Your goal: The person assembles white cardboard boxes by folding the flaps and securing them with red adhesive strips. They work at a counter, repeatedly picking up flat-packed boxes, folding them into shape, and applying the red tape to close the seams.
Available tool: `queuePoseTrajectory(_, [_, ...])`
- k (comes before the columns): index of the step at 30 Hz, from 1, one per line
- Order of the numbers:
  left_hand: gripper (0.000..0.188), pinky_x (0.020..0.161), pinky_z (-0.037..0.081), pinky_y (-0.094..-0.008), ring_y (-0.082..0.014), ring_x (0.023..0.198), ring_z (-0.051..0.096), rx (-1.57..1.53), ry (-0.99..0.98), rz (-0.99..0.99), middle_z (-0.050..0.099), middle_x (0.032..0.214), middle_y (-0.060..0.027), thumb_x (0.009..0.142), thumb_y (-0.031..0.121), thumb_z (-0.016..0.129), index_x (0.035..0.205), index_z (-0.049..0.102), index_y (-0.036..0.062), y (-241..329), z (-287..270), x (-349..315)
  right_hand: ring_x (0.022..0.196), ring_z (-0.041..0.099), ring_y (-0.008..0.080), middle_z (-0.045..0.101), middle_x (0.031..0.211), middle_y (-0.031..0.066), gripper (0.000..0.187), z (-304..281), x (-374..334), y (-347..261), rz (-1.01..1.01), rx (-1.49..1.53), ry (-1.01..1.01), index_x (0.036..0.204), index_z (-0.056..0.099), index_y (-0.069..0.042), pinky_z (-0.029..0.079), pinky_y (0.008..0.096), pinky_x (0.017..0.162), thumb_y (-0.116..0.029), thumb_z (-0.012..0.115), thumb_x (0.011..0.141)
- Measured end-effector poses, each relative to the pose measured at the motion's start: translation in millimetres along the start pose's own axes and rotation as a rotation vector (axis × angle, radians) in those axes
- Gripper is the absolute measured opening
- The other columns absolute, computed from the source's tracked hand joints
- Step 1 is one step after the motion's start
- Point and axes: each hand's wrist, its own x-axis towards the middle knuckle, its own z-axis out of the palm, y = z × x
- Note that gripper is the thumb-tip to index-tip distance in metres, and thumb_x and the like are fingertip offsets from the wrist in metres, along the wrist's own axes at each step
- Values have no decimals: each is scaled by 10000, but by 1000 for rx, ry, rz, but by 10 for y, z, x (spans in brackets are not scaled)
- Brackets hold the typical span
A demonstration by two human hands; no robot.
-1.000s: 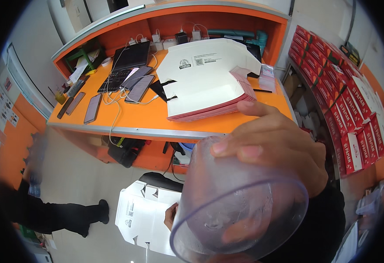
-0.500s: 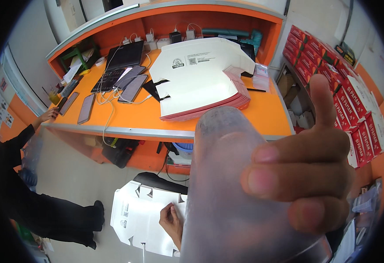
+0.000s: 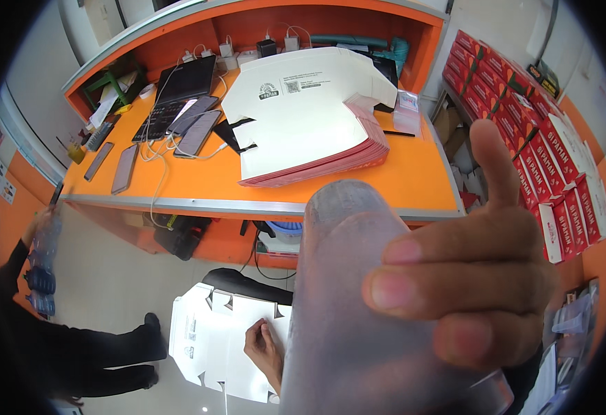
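Note:
Close in front of me my right hand [image 3: 462, 283] grips a translucent plastic cup [image 3: 358, 297]. Three fingers wrap its side and one finger points up. The cup is tilted, its rounded base away from me and its near end low in the picture; it looks cloudy, and I cannot make out its contents. Below and to the left, my left hand [image 3: 265, 351] rests with curled fingers on a flat white box blank [image 3: 227, 339] with notched edges, lying over my dark-clothed leg. The fingertips are pressed together; whether they pinch anything is unclear. The cup hides part of the blank.
A stack of white-and-red box blanks [image 3: 296, 131] lies on the orange counter [image 3: 199, 181], beside phones [image 3: 124, 168], cables and a black laptop [image 3: 186, 79]. Red boxes [image 3: 524, 131] are piled at right. A person in black [image 3: 88, 353] stands at left.
The view has shifted slightly. The person at left has drawn their hand back off the counter, a dark object in it. My hands keep the same grip and pose.

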Motion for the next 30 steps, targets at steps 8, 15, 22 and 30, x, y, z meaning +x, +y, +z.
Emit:
queuePoseTrajectory(8, [227,901,556,-327,-214,950,700,-86,48,-25,744,1045,-173,1045,116,629,1121,705,-83,27,57,0,939,704,188,728,1032,32,320,99,-52,331,36,118,-9,1282,547,-137,379,671,1176,-353,598,1051])
queuePoseTrajectory(15, [196,935,553,-384,-306,1022,724,111,-12,67,743,1106,-204,996,73,649,1125,735,-47,-7,-6,28,936,700,191,726,1034,36,354,399,-175,610,103,125,-85,1298,540,-137,378,677,1172,-364,613,1037])
queuePoseTrajectory(22, [382,1025,519,-432,-372,1184,661,-9,-777,145,680,1289,-190,1014,190,661,1358,640,24,676,-189,-580,933,696,195,723,1036,40,389,463,-292,773,196,137,-141,1315,534,-136,377,684,1168,-375,628,1022])
queuePoseTrajectory(30, [484,1003,520,-534,-424,1173,667,-618,-635,248,686,1250,-278,1044,407,616,1210,694,-41,802,-560,-545,929,691,199,720,1039,44,430,763,-368,1022,210,181,-200,1333,526,-136,376,692,1164,-388,645,1006])
